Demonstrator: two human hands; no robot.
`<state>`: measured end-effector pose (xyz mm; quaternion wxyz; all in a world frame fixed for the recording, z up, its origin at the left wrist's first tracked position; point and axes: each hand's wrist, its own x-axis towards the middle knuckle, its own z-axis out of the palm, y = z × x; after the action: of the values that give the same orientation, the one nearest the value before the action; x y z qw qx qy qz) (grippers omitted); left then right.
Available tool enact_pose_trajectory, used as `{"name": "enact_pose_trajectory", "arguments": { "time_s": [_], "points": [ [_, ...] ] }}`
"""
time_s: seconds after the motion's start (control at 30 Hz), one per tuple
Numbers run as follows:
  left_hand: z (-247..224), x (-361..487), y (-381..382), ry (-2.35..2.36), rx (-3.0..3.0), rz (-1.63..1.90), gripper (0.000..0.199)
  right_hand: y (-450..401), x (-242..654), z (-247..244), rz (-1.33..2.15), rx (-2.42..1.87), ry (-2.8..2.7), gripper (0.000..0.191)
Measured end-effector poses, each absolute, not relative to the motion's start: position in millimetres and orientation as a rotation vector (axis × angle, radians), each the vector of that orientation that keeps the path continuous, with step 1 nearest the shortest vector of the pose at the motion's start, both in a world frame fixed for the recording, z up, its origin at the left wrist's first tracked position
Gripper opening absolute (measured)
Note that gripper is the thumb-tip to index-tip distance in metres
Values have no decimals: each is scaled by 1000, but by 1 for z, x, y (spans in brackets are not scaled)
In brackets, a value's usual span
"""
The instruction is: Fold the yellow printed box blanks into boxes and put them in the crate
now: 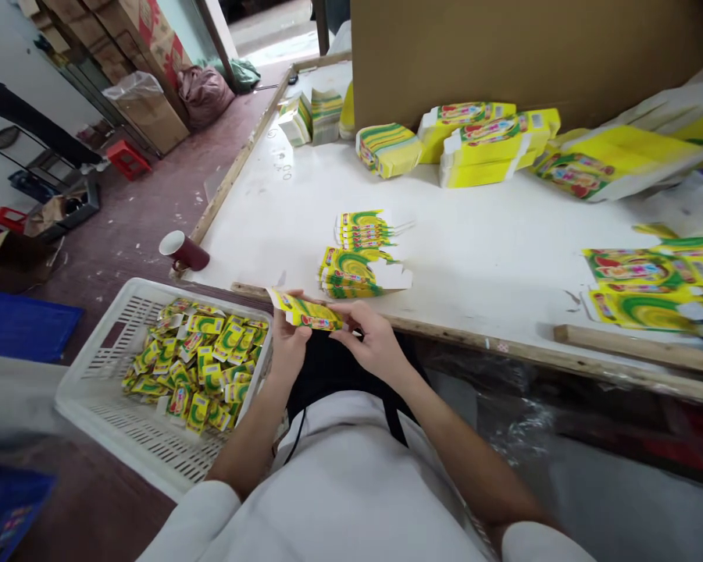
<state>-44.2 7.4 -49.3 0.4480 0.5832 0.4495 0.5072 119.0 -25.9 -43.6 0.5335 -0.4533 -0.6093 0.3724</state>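
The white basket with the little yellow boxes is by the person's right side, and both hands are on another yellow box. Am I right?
Not quite: the white basket with the little yellow boxes is by the person's left side. The head view shows that, with the left hand and right hand both on another yellow box.
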Motion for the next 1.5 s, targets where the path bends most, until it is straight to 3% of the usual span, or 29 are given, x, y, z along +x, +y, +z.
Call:
{"name": "enact_pose_trajectory", "arguments": {
  "time_s": [0.13, 0.23, 0.3, 0.47, 0.57, 0.63, 0.7, 0.8, 0.87, 1.0, 1.1, 1.2, 1.37, 1.5],
  "points": [
    [-43, -64, 11, 1207, 1215, 1295, 39, -29, 130, -40, 895, -1079, -1496, 20],
    [-31, -78, 20, 1256, 1274, 1231, 39, -28, 138, -37, 848, -1105, -1470, 18],
    [-22, -86, 24, 1229, 1358, 1310, 48, -28, 145, -34, 817, -1104, -1493, 19],
    [10, -86, 14, 1230, 1941, 1257, 109, -28, 152, -27, 656, -1202, -1564, 25],
    [30, -75, 2, 1301, 2381, 909, 115, -32, 145, -22, 473, -1237, -1759, 23],
    [31, -65, 0, 1254, 2509, 543, 106, -35, 140, -18, 371, -1239, -1895, 24],
    [21, -55, 2, 1221, 2475, 326, 79, -40, 136, -17, 290, -1256, -1909, 23],
    [-2, -45, 5, 1326, 2389, 368, 56, -43, 134, -21, 241, -1348, -1586, 47],
    [-14, -41, 3, 1409, 2379, 493, 59, -42, 131, -28, 397, -1336, -1349, 63],
    [-20, -36, -5, 1194, 2399, 593, 69, -33, 120, -48, 1193, -1076, -1120, 51],
    [-16, -38, -8, 1042, 2359, 572, 77, -27, 115, -56, 1582, -889, -1001, 64],
    [-14, -41, -9, 1051, 2362, 598, 70, -25, 114, -55, 1611, -852, -919, 73],
    [-21, -41, -10, 1045, 2470, 709, 63, -31, 114, -46, 1557, -865, -896, 73],
    [-29, -41, -9, 1032, 2444, 594, 62, -44, 117, -45, 1220, -986, -1346, 74]
  ]
}}
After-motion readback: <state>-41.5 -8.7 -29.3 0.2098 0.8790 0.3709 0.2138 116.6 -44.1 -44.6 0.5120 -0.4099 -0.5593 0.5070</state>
